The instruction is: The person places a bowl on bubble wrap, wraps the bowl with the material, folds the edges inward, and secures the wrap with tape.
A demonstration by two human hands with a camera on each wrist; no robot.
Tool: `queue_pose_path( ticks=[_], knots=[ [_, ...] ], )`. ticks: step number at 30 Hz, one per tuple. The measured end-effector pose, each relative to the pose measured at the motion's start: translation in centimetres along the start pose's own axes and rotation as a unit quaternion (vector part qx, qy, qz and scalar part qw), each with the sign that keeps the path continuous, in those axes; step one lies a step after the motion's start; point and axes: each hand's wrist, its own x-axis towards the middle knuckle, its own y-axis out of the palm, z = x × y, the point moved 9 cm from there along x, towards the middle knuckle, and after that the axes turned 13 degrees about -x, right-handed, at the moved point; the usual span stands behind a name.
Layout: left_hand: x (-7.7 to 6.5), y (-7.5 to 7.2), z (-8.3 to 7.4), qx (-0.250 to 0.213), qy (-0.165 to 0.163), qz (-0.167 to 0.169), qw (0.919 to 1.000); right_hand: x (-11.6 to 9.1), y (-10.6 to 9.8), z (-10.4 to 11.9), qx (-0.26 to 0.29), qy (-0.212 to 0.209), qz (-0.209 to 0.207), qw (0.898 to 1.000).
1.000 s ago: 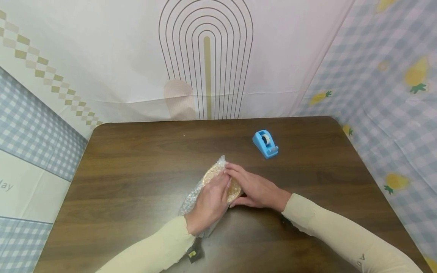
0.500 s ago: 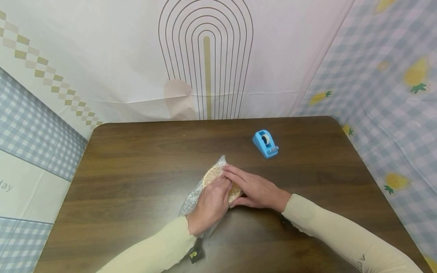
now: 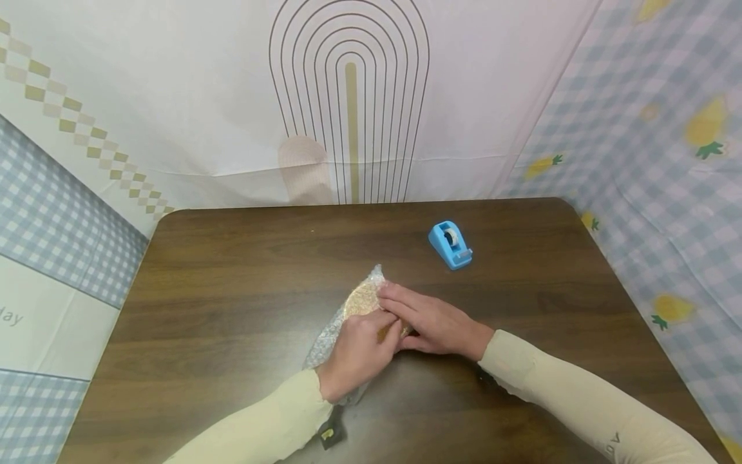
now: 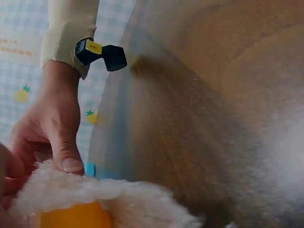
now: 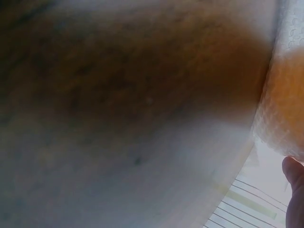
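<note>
A round, golden-yellow item (image 3: 362,300) lies in clear bubble wrap (image 3: 326,338) in the head view. My left hand (image 3: 356,348) is over its near side, fingers bent and pinching the wrap at the right edge. From the right, my right hand (image 3: 437,322) grips the same edge, fingers on top and thumb low at the side. The left wrist view shows the wrap (image 4: 118,192) standing up in a fold, with an orange patch (image 4: 76,216) below it and the right thumb pressed against it. Bubble wrap (image 5: 270,126) over orange also shows at the right wrist view's edge.
A blue tape dispenser (image 3: 451,245) stands on the dark wooden table (image 3: 232,270), beyond the right hand. Behind the table hangs a pale cloth (image 3: 232,96) with arch lines. Checked cloth (image 3: 666,193) borders the right side.
My left hand's fingers have moved slightly right and curled in toward the wrap's edge, uncovering more of the golden top. The right hand's fingers have shifted slightly down; the tape dispenser stays put.
</note>
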Motion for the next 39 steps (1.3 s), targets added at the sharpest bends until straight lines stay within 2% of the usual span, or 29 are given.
queue_pose_path(
  ticks=[5, 13, 16, 22, 26, 32, 35, 39],
  knots=[
    [-0.3, -1.1, 0.2, -0.084, 0.007, -0.054, 0.995, 0.1, 0.2, -0.2, 0.006, 0.011, 0.012, 1.0],
    [-0.6, -2.1, 0.3, -0.119, 0.039, -0.103, 0.9867, 0.1, 0.2, -0.1, -0.019, 0.004, 0.015, 1.0],
    [-0.6, -2.8, 0.4, -0.117, 0.028, -0.122, 0.9852, 0.1, 0.2, -0.1, -0.033, 0.001, 0.017, 0.999],
    [-0.2, -4.7, 0.7, -0.103, -0.025, -0.133, 0.9855, 0.1, 0.2, 0.0, -0.066, -0.007, 0.024, 0.998],
    [-0.2, -6.2, 1.2, -0.087, -0.059, -0.115, 0.9878, 0.1, 0.3, 0.0, -0.084, -0.012, 0.031, 0.996],
    [-0.9, -8.4, 3.2, -0.056, -0.107, -0.052, 0.9913, 0.1, 0.3, 0.2, -0.1, -0.023, 0.028, 0.994],
    [-1.5, -9.3, 4.2, -0.041, -0.113, -0.017, 0.9926, 0.1, 0.2, 0.3, -0.1, -0.031, 0.019, 0.994],
    [-2.4, -9.8, 5.2, 0.005, -0.09, 0.042, 0.9951, 0.1, 0.2, 0.5, -0.105, -0.036, 0.018, 0.994]
  ],
)
